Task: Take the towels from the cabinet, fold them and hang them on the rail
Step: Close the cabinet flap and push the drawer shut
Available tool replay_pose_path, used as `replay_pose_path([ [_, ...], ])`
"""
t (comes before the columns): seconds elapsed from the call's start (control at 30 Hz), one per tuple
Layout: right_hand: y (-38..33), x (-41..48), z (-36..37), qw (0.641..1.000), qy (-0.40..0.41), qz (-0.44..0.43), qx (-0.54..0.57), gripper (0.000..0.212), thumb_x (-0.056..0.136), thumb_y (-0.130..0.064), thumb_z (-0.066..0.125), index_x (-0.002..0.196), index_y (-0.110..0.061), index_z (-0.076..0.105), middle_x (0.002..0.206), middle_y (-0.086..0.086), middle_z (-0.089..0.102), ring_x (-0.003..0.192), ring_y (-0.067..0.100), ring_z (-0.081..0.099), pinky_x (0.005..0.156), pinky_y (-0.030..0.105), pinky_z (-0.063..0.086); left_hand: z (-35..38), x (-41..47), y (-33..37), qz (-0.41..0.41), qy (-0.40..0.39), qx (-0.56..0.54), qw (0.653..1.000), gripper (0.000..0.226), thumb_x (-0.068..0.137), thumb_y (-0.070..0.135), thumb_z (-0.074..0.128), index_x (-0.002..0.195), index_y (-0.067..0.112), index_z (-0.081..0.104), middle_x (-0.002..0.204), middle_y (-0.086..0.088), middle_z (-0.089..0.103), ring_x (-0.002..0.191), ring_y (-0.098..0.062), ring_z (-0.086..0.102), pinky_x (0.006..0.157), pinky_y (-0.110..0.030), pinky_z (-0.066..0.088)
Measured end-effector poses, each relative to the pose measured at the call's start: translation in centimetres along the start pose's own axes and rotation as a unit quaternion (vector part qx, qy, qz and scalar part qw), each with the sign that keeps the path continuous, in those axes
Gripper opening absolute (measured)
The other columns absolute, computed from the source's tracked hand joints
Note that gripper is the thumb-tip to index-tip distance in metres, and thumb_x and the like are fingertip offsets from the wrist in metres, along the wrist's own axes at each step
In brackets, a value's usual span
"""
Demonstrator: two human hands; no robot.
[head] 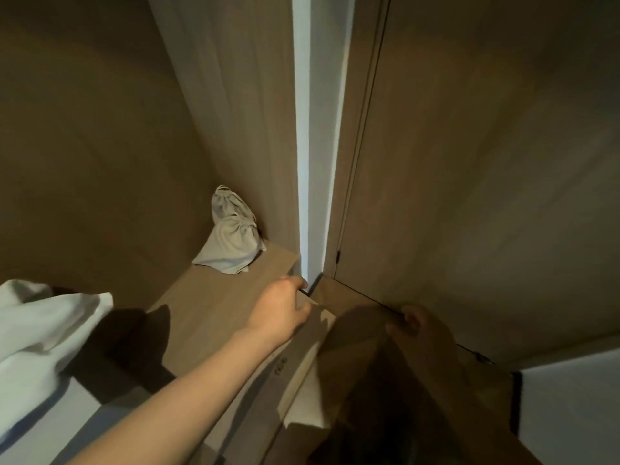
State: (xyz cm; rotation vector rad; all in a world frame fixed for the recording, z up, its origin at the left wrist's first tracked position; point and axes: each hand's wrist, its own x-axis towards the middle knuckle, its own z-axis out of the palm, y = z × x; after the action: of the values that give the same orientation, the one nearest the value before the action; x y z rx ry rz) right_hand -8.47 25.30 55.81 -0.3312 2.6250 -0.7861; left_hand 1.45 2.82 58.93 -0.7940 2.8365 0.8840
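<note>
One white towel [43, 333] lies bunched and unfolded at the lower left of the frame. No rail shows, so folding and hanging look yet to do. At centre, the left hand [285, 307] curls its fingers by the shelf [208, 297] edge; I cannot tell whether it grips. The shadowed right hand [414, 322] hooks its fingers round the door [469, 196] edge.

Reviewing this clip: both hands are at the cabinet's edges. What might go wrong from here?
1. The left hand sits at the narrow gap beside the door panel that the right hand seems to hold; fingers might get pinched.
2. The white towel lies loosely bunched at the left and might slide off.
</note>
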Motion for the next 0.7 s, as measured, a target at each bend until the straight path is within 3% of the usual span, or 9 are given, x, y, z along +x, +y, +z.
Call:
replay_pose_path([
  [0.17,3.7,5.5,-2.1,1.0,-0.004,-0.008,0.028,0.036,0.094,-0.035,0.061,0.126,-0.016,0.058,0.112,0.0,0.061,0.109,0.018,0.058,0.092,0.034,0.046,3.5,3.5,4.1,-0.016,0.006,0.012,1.0,0.037,0.088,0.025,0.062,0.124,0.015,0.06,0.118,-0.006,0.06,0.105,-0.02,0.059,0.079,-0.02,0.04],
  [0.33,7.2,12.5,-4.5,0.997,-0.062,-0.044,-0.007,0.045,0.09,-0.038,0.065,0.127,-0.014,0.055,0.121,0.004,0.06,0.108,0.016,0.057,0.094,0.036,0.049,6.8,6.9,8.6,-0.065,0.005,0.01,0.998,0.036,0.09,0.028,0.061,0.124,0.017,0.059,0.122,-0.002,0.061,0.11,-0.017,0.059,0.084,-0.022,0.045],
  [0.4,8.1,15.2,-4.7,0.994,-0.074,-0.073,-0.015,0.042,0.089,-0.036,0.068,0.124,-0.016,0.057,0.118,0.003,0.062,0.097,0.008,0.056,0.083,0.027,0.049,8.3,7.9,9.6,-0.087,0.013,0.009,0.996,0.036,0.091,0.029,0.06,0.125,0.017,0.059,0.125,-0.002,0.061,0.113,-0.016,0.058,0.091,-0.025,0.046],
  [0.5,9.2,18.7,-3.8,0.987,-0.102,-0.113,-0.056,0.043,0.086,-0.038,0.069,0.124,-0.023,0.057,0.118,-0.004,0.062,0.088,-0.003,0.048,0.069,0.013,0.035,10.7,8.4,10.0,-0.124,0.019,0.012,0.992,0.039,0.091,0.03,0.059,0.129,0.018,0.058,0.13,-0.002,0.059,0.119,-0.017,0.055,0.099,-0.027,0.044],
  [0.7,10.5,22.1,-0.7,0.968,-0.175,-0.155,-0.088,0.045,0.087,-0.035,0.069,0.128,-0.025,0.053,0.122,-0.004,0.061,0.101,0.004,0.053,0.082,0.022,0.045,14.9,8.0,8.4,-0.214,0.011,0.002,0.977,0.038,0.094,0.032,0.056,0.129,0.02,0.055,0.126,-0.001,0.06,0.113,-0.018,0.057,0.096,-0.032,0.046],
])
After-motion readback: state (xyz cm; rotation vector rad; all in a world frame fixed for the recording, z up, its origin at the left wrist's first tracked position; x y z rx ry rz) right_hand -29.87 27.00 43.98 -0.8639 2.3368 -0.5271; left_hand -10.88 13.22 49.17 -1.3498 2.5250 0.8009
